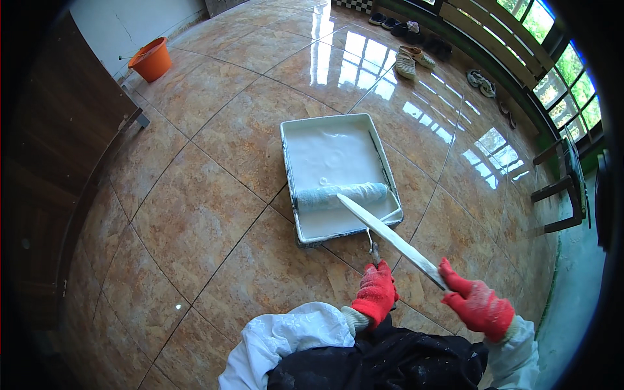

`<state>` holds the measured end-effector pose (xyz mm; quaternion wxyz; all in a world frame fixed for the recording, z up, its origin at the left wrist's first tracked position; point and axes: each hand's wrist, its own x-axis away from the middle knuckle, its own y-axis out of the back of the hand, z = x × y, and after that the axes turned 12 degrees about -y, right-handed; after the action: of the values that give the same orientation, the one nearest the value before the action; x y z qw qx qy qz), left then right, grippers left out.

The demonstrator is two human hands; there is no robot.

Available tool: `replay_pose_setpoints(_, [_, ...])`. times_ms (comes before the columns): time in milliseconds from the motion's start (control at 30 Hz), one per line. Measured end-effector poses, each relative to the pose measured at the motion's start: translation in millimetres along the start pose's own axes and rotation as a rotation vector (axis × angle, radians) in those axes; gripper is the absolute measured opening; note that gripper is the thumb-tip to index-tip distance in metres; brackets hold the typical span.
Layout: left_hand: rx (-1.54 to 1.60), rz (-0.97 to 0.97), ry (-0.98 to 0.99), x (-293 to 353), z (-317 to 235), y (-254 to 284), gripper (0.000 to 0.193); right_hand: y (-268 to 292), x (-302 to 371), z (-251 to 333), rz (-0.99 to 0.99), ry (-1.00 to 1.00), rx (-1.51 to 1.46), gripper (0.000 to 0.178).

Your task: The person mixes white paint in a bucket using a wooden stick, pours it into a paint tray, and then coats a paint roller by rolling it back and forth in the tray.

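Note:
My left hand (376,296), in a red glove, is closed round the handle of a paint roller (312,197). The roller's pale blue sleeve lies across the near part of a rectangular paint tray (284,162) with white paint (331,146) in it. In my right hand (480,308), also red-gloved, I grip a flat wooden stick (406,246) coated with white. It slants up to the left, and its far tip overlaps the roller sleeve; whether it touches cannot be told. Part of the roller's frame is hidden behind the stick.
Brown tiles (214,201) surround the tray. An orange bucket (151,60) stands at the far left near a dark wooden cabinet (71,123). Several shoes (406,64) line the far right wall, below a wooden bench (497,36). A dark chair (567,185) is at the right.

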<state>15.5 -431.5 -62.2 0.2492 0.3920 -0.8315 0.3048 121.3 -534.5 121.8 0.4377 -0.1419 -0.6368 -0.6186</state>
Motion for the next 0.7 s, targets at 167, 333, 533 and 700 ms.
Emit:
replay_pose_setpoints(167, [0.097, -0.016, 0.033, 5.7, -7.7, -1.9, 0.035, 1.9, -18.6, -15.0, 0.281, 0.100, -0.605, 0.054])
replay_pose_setpoints(333, [0.060, -0.022, 0.013, 1.0, 2.0, 4.1, 0.035, -22.3, -90.6, 34.0, 0.371, 0.033, -0.939, 0.048])
replay_pose_setpoints(533, [-0.006, -0.005, -0.014, 3.2, -0.1, -3.2, 0.036, -35.0, -146.0, 39.9, 0.385, -0.011, -0.854, 0.048])
replay_pose_setpoints(700, [0.072, -0.020, 0.012, 7.0, -13.6, -0.9, 0.033, -18.9, -92.5, 17.0, 0.322, -0.078, -0.686, 0.051])
